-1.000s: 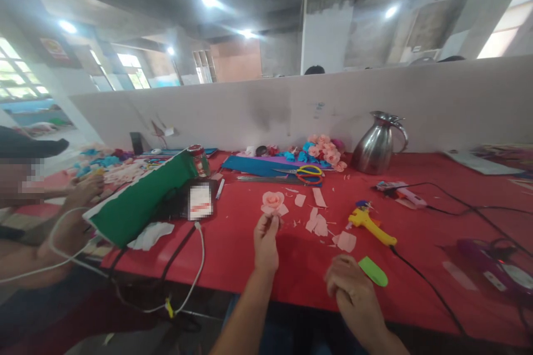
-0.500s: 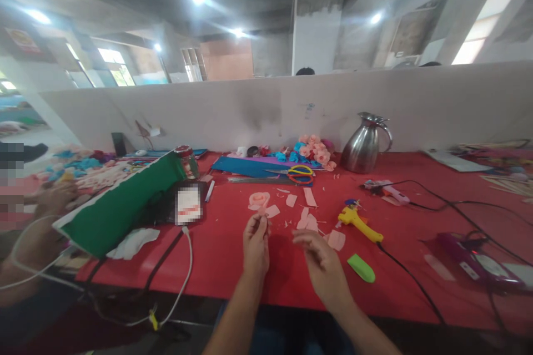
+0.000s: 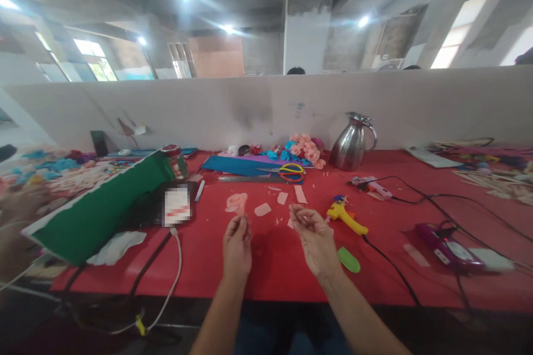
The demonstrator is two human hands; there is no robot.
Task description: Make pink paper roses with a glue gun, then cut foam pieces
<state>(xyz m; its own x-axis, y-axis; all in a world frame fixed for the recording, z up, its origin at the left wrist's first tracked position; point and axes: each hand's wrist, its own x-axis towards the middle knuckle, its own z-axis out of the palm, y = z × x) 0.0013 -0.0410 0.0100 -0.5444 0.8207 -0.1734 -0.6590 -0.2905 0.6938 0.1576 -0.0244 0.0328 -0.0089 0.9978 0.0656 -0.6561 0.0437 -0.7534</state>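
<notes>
My left hand (image 3: 237, 249) is closed in a pinch around the base of a pink paper rose (image 3: 236, 203), holding it upright above the red table. My right hand (image 3: 312, 236) is over the pink petal pieces, its bent fingers drawn together at the tips. Whatever sits between those fingertips is too small to make out. Several loose pink petals (image 3: 262, 209) lie between and beyond the hands, some partly covered by the right hand. To its right rests a yellow glue gun (image 3: 347, 218), and nearer me a lime-green flat piece (image 3: 348, 260).
Scissors (image 3: 291, 172) lie on blue sheets (image 3: 233, 165) behind the petals. A bunch of pink flowers (image 3: 306, 148) and a steel jug (image 3: 352, 141) stand farther back. Cords run across the right side from a purple power box (image 3: 449, 249). A green panel (image 3: 102, 211) borders the left.
The view has turned slightly right. My right hand has moved onto the petal pieces and its fingers have drawn closer together. My left hand still grips the rose.
</notes>
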